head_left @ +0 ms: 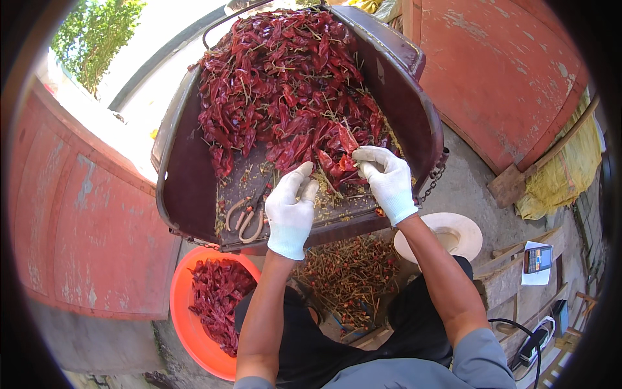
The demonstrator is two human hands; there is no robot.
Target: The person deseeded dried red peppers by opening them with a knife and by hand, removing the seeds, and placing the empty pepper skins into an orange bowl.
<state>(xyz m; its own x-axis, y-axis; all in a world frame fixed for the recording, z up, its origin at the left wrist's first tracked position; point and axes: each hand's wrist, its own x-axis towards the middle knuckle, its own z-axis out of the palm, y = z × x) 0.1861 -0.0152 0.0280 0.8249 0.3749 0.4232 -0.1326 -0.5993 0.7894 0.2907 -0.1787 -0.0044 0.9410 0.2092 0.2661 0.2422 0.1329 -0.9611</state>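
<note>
A large heap of dried red chili peppers (278, 84) fills the back of a dark maroon metal cart bed (414, 123). At its front edge are both my hands, in white knit gloves. My right hand (389, 180) pinches a dried red chili pepper (347, 139) between thumb and fingers. The fingertips of my left hand (290, 209) are drawn together beside a few loose peppers; what they hold, if anything, is hidden. Scissors with tan handles (245, 223) lie on the bed left of my left hand, their blades partly covered.
An orange basin (183, 305) of red pepper pieces stands at lower left. Cut stems (353, 275) are piled below the cart, between my legs. A white round brimmed object (468, 238) sits by my right forearm. Red metal doors (97, 220) flank the cart; a handheld device (538, 259) lies at right.
</note>
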